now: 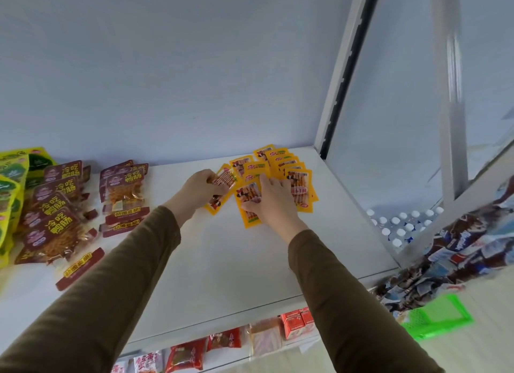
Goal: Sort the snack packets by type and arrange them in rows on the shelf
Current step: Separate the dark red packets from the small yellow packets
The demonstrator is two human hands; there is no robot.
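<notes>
On the white shelf (pixel 217 255) the left hand (pixel 204 187) pinches a yellow packet (pixel 225 178) at the fan's left end; the right hand (pixel 271 198) lies flat, fingers spread, on another yellow packet (pixel 249 203); a row of yellow packets (pixel 286 164) overlaps toward the back right corner; maroon packets (pixel 59 205) lie well apart at left.

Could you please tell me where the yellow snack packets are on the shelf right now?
The yellow snack packets lie fanned out at the shelf's back right, under both hands, right of the maroon packets.
</notes>
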